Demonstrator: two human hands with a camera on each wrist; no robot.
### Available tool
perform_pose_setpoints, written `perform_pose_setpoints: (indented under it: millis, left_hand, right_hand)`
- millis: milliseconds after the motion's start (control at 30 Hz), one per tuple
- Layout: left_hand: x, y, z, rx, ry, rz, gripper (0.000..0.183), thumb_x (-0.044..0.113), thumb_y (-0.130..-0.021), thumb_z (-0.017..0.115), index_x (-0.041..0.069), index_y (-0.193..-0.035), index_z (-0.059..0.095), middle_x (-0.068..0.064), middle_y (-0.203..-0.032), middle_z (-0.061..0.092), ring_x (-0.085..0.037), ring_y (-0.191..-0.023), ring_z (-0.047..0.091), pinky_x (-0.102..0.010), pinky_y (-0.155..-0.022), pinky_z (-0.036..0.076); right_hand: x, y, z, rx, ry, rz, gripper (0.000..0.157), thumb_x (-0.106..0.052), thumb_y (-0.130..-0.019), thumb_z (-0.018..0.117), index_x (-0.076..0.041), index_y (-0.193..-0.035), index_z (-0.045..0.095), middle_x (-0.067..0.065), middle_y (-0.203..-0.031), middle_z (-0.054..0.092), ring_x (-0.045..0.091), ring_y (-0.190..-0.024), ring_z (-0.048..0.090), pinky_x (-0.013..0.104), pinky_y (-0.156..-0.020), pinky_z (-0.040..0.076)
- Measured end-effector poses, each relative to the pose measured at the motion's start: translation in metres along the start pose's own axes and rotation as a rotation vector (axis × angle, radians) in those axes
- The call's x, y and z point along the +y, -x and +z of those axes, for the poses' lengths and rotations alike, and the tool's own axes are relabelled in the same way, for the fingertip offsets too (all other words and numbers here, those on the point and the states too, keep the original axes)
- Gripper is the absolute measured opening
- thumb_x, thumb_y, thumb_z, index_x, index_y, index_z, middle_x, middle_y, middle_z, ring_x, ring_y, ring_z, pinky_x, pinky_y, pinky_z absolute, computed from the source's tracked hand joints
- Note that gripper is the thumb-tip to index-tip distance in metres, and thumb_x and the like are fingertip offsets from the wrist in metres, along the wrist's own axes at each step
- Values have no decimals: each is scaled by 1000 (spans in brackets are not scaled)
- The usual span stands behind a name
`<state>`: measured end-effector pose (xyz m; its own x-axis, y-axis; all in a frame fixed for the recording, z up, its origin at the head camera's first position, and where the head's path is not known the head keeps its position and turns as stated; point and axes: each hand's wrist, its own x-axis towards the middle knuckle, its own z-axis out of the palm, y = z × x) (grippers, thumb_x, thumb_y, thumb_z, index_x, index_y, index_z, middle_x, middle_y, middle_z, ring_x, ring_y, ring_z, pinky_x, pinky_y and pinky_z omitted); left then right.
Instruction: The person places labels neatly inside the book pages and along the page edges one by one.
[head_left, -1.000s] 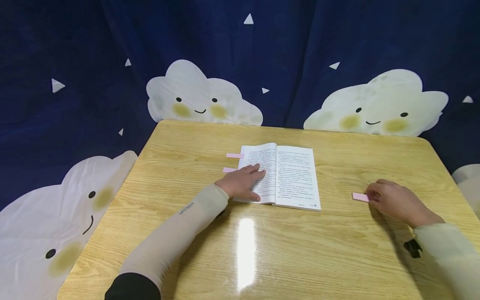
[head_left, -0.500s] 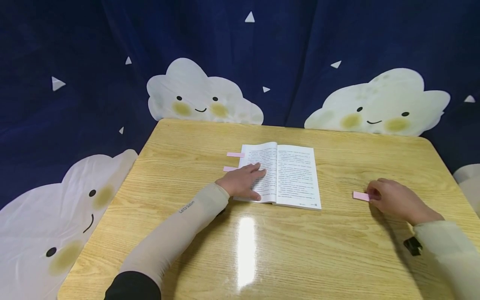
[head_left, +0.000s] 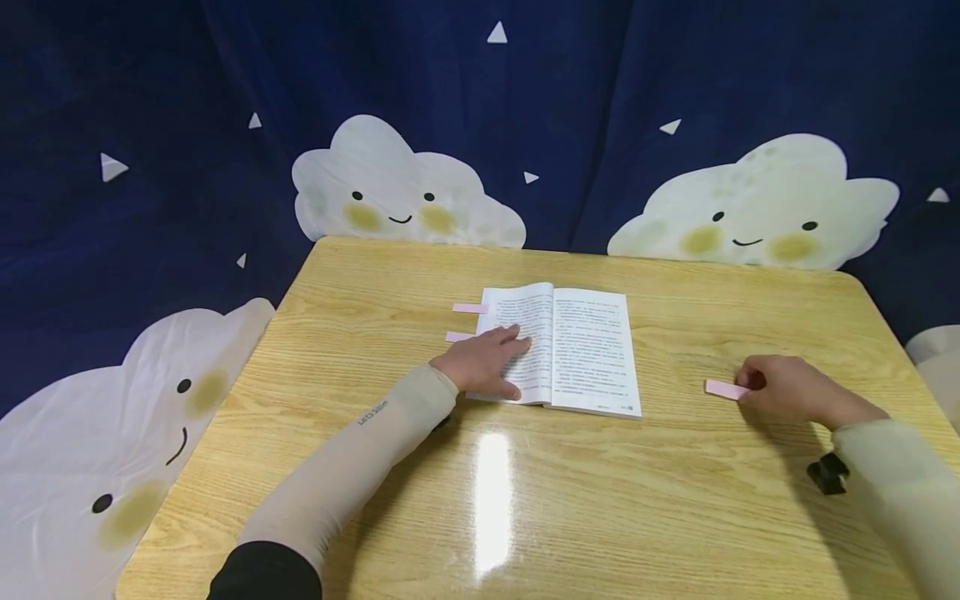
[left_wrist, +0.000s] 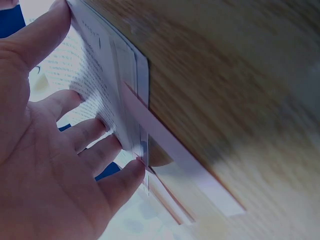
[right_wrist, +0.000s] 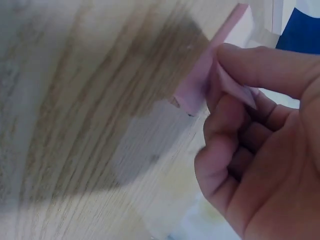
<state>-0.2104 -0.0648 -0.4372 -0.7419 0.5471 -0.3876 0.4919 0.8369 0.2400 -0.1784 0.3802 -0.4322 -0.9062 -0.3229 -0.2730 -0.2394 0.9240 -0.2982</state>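
Note:
An open book [head_left: 596, 354] lies on the wooden table. My left hand [head_left: 483, 362] rests on its left page with fingers spread. Two pink sticky tabs, an upper one [head_left: 470, 308] and a lower one [head_left: 459, 337], stick out past the left page edge; the left wrist view shows a long pink strip [left_wrist: 185, 155] slanting from the page block. Off to the right, a small pink sticky-note pad [head_left: 723, 389] lies on the table under my right hand [head_left: 791, 387]. In the right wrist view, thumb and index finger pinch a lifted pink slip [right_wrist: 232, 85] over the pad [right_wrist: 197, 82].
The light wooden table [head_left: 645, 517] reaches back to a dark blue curtain [head_left: 570, 100] with printed clouds and white triangles. A bright light reflection [head_left: 492, 508] shows on the tabletop in front of the book. Light sleeves cover both forearms.
My right hand has tilted and shifted slightly back from the pink pad, showing more of it. My left hand stays on the page, and the book has not moved.

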Motion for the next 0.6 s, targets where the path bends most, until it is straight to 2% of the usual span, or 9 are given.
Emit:
perform_pose_setpoints:
  millis: [200, 367, 500, 600]
  left_hand:
    - [-1, 0, 0, 4, 4, 2, 88, 54, -90, 66, 28, -160, 18, 0, -170, 9, -22, -157, 13, -40, -124, 28]
    - [-1, 0, 1, 3, 9, 0, 89, 54, -90, 66, 29, -160, 18, 1, -170, 8, -21, -157, 13, -40, -124, 28]
    - [-1, -1, 1, 3, -2, 3, 89, 55, -90, 65, 28, -160, 17, 0, -170, 8, -21, -157, 13, -40, -124, 28]
    - [-2, -1, 1, 2, -7, 5, 89, 55, -91, 65, 29, -160, 17, 0, -170, 7, -21, -157, 12, -39, -124, 28]
  right_hand:
    - [5, -6, -10, -154, -167, 76, 17, -18, -87, 71, -4, -95, 64, -1, -79, 59, 8, -67, 46, 24, -60, 37]
    - [8, -9, -13, -257, -293, 93, 18, -19, -92, 66, -1, -94, 62, -1, -74, 56, 7, -62, 44, 23, -56, 37]
    - [7, -11, -14, -302, -354, 111, 21, -22, -94, 65, -2, -90, 60, -2, -70, 53, 7, -59, 45, 22, -55, 39]
    - [7, -12, -15, -303, -356, 110, 21, -22, -95, 64, -2, -88, 60, -2, -69, 53, 7, -58, 44, 22, -54, 39]
